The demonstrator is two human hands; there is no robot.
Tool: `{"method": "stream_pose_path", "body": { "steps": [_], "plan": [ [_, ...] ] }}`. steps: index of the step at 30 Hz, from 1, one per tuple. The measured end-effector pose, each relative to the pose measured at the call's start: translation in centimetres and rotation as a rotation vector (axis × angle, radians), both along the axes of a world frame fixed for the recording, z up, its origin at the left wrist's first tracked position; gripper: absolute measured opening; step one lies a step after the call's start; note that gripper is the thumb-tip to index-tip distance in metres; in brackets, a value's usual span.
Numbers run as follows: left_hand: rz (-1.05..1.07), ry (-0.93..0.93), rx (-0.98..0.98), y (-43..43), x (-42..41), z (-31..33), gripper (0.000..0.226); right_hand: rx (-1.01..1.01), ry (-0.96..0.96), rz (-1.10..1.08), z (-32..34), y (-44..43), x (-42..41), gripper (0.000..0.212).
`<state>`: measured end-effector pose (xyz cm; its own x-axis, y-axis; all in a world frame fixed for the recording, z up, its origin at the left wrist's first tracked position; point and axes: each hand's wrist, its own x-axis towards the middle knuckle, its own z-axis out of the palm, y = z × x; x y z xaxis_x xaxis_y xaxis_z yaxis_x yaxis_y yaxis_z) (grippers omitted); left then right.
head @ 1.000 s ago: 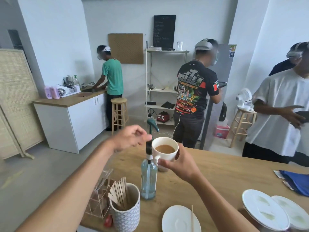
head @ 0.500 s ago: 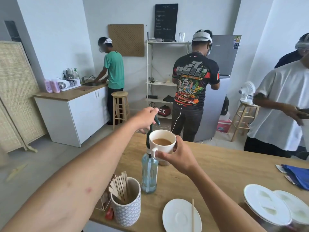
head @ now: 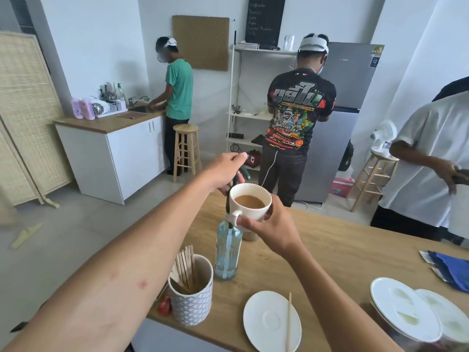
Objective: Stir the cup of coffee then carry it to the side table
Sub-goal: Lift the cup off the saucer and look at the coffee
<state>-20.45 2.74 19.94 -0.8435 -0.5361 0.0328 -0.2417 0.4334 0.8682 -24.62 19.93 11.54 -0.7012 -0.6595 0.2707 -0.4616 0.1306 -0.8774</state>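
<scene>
- R hand (head: 272, 226) wrapped round white cup (head: 250, 203) of coffee, held up over wood table (head: 337, 252).
- L hand (head: 225, 171) out past cup, fingers curled loose, nothing seen in it.
- Spray bottle (head: 227, 250) right under cup.
- Saucer (head: 271, 320) w/ stick (head: 289, 321) on it near table edge.
- Jar of sticks (head: 190, 295) beside bottle.

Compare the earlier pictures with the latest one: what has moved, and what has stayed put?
The left hand has reached further forward, past the white ceramic cup of milky coffee, and the view has shifted. The right hand still holds the cup raised above the wooden table. The clear glass spray bottle and white saucer have not moved.
</scene>
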Motion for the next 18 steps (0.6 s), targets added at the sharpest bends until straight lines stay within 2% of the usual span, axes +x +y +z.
{"method": "stream_pose_path", "body": {
  "steps": [5, 13, 18],
  "plan": [
    [-0.004, 0.031, -0.016, 0.1, -0.2, -0.1, 0.034, -0.012, -0.010, -0.002, 0.3, 0.1, -0.5, 0.077],
    [0.038, 0.040, -0.186, 0.3, -1.1, -1.0, 0.051, -0.023, -0.003, -0.001, 0.8, 0.6, -0.4, 0.078],
    [0.013, 0.022, -0.226, 0.0, -1.3, -1.2, 0.045, -0.019, 0.003, -0.022, 0.6, 1.1, -0.6, 0.079]
  ]
}}
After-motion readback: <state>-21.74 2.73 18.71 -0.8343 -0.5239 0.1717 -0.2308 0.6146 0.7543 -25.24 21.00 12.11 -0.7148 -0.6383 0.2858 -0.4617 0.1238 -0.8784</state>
